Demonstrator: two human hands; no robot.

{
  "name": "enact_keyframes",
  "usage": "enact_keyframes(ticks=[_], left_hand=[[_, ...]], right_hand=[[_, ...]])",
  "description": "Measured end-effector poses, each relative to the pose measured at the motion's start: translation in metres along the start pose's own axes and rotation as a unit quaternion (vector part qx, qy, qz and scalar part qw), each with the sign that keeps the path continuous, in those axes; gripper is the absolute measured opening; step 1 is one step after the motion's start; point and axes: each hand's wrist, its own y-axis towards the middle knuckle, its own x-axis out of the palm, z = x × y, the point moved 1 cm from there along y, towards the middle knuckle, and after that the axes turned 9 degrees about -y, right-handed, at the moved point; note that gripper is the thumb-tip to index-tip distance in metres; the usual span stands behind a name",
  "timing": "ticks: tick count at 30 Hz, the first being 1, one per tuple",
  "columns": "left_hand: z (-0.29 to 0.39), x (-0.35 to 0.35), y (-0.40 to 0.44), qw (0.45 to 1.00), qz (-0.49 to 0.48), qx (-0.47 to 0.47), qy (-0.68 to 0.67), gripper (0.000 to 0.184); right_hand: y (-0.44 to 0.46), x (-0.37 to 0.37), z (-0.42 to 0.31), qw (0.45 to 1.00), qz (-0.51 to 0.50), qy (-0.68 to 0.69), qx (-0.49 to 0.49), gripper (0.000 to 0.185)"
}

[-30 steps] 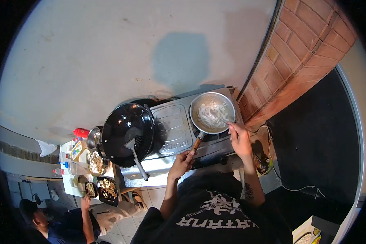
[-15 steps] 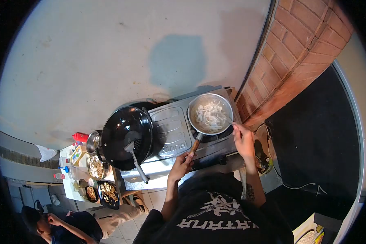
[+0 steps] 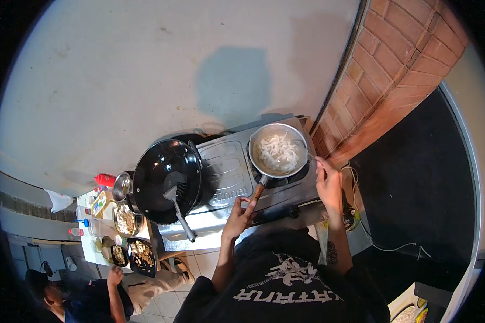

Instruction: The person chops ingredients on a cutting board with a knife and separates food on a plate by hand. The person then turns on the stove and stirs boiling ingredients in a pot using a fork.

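**Left hand [image 3: 240, 218] and right hand [image 3: 328, 185] were both at the saucepan [image 3: 275, 129]**

A metal stove [image 3: 229, 161] filled the middle of the view, with a pale surface [image 3: 87, 253] beyond its 8 o'clock end. A large black wok [image 3: 156, 161] stood over the stove's 9 o'clock side. The saucepan sat at the stove's 2 o'clock side, its wooden handle [image 3: 261, 189] running toward 7 o'clock. On the surface, just past the wok's 7 o'clock edge, lay a black tray [image 3: 147, 272] of cut food, with a co-worker's hand [image 3: 115, 275] near its 8 o'clock side. A spatula [image 3: 183, 219] leaned in the wok, its grip hanging over the rim toward 5 o'clock.

The left hand was closed around the wooden handle. The right hand, just outside the saucepan's 4 o'clock rim, pinched a thin utensil [image 3: 310, 155] reaching over that rim; the utensil's far end was too blurred to make out. Pale strips [image 3: 277, 152] lay heaped inside the saucepan.
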Motion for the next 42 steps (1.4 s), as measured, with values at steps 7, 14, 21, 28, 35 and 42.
enact_keyframes(ticks=[7,14,21,28,35,42], left_hand=[[0.000,0.000,0.000,1.000,0.009,-0.008,-0.005,0.029],[-0.004,-0.001,0.002,1.000,0.012,0.002,-0.024,0.027],[-0.004,0.000,0.001,0.999,0.003,0.012,-0.035,0.026],[0.000,0.002,0.000,1.000,0.008,0.017,-0.025,0.024],[0.001,0.002,0.000,0.999,-0.010,0.027,-0.032,0.023],[0.002,0.002,0.000,0.999,-0.013,0.022,-0.030,0.022]], right_hand=[[-0.015,0.018,-0.012,0.999,0.008,-0.030,-0.034,0.012],[-0.016,0.027,0.001,0.990,-0.086,0.112,0.031,0.016],[0.003,-0.017,-0.022,0.996,-0.082,-0.013,-0.025,0.016],[0.013,0.012,-0.009,0.997,0.012,-0.031,-0.076,0.018],[0.002,0.025,-0.027,0.990,-0.076,0.030,-0.112,0.017],[-0.006,-0.022,-0.033,0.979,-0.176,-0.015,-0.106,0.018]])
